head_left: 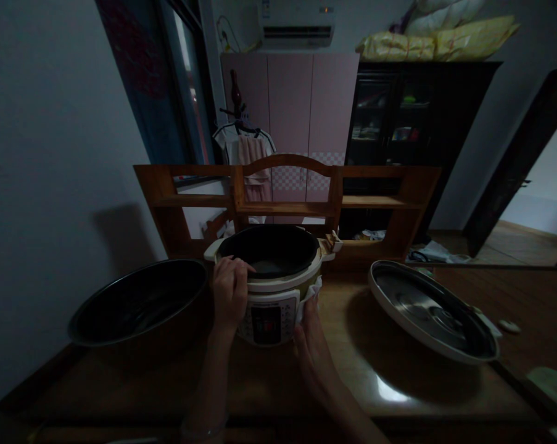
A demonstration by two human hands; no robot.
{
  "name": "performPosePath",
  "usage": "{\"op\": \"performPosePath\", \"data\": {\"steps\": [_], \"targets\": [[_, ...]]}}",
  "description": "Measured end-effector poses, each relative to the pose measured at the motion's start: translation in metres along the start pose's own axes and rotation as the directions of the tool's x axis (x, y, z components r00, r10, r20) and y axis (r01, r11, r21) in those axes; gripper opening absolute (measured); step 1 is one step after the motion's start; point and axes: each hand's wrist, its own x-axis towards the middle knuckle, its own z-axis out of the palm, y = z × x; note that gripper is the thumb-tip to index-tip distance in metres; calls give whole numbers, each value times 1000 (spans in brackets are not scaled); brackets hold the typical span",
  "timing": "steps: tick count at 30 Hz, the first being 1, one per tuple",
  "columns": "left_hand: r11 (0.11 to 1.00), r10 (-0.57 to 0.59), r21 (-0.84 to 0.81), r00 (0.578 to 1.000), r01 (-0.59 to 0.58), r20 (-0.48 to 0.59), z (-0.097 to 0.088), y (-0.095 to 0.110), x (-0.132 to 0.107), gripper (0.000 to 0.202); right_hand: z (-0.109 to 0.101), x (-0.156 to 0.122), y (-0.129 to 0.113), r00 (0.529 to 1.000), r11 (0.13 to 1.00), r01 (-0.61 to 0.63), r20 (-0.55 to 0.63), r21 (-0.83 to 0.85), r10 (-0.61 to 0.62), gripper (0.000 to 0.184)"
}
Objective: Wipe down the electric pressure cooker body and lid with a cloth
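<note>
**Two hands on an open cooker**

Forearms come up from the bottom edge of the view across the brown wooden worktop, which shines where light falls on it. Both hands meet at a cream electric cooker standing at the middle of the worktop, its lid off and its dark inside open to view. A control panel with small buttons faces the person.

The left hand clasps the cooker's near-left rim, with fingers curled over the edge and into the opening. The right hand lies stretched out along the cooker's right flank. Its fingertips are against a white cloth that sits on the wall just under the rim. I cannot tell whether the fingers pinch the cloth or only press it flat.

Left of the cooker, just beside it, rests a wide dark bowl (an inner pot, by the look of it). To the right, well apart from the hands, the cooker's lid lies with its metal underside up, tilted toward the camera.

Behind the cooker stands a low wooden shelf rack. Farther back are a pink wardrobe and a dark glass-fronted cabinet with yellow bundles on top.
</note>
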Motion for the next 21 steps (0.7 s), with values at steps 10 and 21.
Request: {"op": "performPosePath", "data": {"steps": [10, 21], "targets": [[1000, 3, -12, 1000, -3, -3, 0, -1, 1, 42, 9, -22, 6, 997, 998, -58, 53, 3, 58, 70], [1000, -15, -16, 1000, 15, 4, 0, 0, 0, 42, -21, 35, -7, 996, 996, 84, -23, -30, -85, 72]]}}
